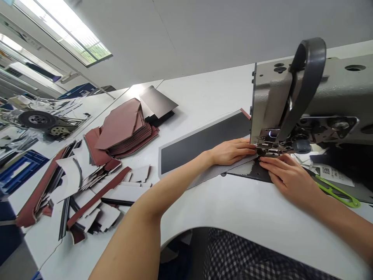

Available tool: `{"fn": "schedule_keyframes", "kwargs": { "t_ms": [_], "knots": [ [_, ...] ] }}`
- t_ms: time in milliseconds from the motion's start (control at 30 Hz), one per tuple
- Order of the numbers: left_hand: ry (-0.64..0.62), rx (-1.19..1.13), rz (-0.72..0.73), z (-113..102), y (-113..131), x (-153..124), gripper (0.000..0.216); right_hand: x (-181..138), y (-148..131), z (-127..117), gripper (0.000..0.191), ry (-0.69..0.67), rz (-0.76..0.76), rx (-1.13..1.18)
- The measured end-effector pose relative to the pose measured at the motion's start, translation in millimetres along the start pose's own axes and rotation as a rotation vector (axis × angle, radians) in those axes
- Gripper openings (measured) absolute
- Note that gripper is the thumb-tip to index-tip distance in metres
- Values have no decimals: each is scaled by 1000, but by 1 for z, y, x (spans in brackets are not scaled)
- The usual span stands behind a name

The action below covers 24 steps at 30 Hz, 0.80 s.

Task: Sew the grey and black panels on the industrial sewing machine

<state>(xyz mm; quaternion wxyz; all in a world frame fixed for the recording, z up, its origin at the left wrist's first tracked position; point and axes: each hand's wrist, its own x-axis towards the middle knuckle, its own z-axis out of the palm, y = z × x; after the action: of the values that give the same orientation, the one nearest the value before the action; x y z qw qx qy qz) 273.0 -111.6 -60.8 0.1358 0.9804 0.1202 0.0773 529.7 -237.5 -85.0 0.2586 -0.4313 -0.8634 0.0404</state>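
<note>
sewing machine [335, 97] cut off at right edge, print on label [336, 174] too small to read

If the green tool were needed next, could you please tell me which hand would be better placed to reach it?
Likely the right hand: the green tool lies close beside its forearm, while the left hand rests farther away on the grey panel.

Shows painted metal on the sewing machine [355, 99]. Looks smooth and faintly glossy on the white surface [204, 93], matt and leathery on the maroon pieces [119, 126], smooth and matt on the dark panel [201, 142], like plastic on the blue crate [35, 165].
</note>
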Motion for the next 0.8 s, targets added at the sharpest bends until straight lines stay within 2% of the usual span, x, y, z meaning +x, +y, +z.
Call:
{"fn": "schedule_keyframes", "kwargs": {
  "t_ms": [333,433,600,700,800],
  "knots": [
    [70,-33,-15,-1,3,2,38,1,-1,-2,35,5,24,13],
    [86,-19,-62,3,11,1,37,1,-3,-3,33,24,27,30],
    [192,144,-356,23,60,-3,40,-1,-3,-4,34,17,40,54],
    [168,246,-363,33,92,-6,39,-1,-2,-3,36,-17,26,46],
    [192,286,-426,38,106,-8,43,-1,0,-2,35,-21,24,49]
  ]
}}
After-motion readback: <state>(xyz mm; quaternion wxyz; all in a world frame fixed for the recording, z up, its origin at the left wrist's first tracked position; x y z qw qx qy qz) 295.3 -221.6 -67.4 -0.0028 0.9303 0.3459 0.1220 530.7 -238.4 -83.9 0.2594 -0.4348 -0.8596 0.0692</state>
